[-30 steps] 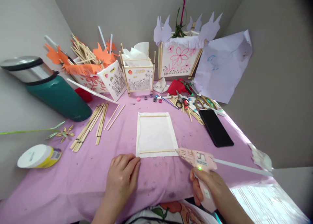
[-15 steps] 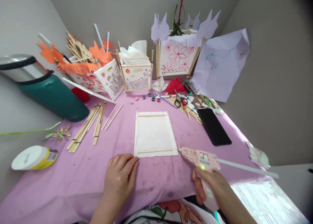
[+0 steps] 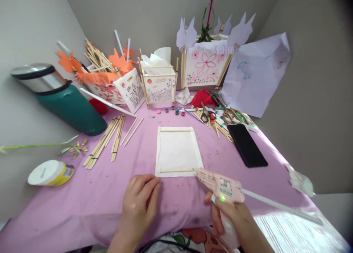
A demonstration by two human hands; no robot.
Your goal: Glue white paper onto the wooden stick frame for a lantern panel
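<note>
A white cloth-like panel (image 3: 179, 150) lies flat on the table, with a thin wooden stick (image 3: 178, 131) along its far edge and another stick (image 3: 176, 170) along its near edge. In my right hand (image 3: 226, 212) is a pale pink glue gun (image 3: 220, 185), its green light on and a long glue stick (image 3: 281, 203) out of its back. The nozzle is at the right end of the near stick. My left hand (image 3: 142, 198) is closed by the panel's near left corner, fingers curled together; whether they hold anything is hidden.
Bundled sticks (image 3: 103, 142) and a teal bottle (image 3: 73, 104) are on the left, with a white-lidded tub (image 3: 51, 173) nearer. A phone (image 3: 247, 145) and scissors (image 3: 208, 115) lie right. Decorated boxes (image 3: 160, 85) stand along the back.
My right hand has brought the glue gun left, so its nozzle went from beside the panel to the near stick's right end. The whole view has shifted slightly; my left hand stays by the corner.
</note>
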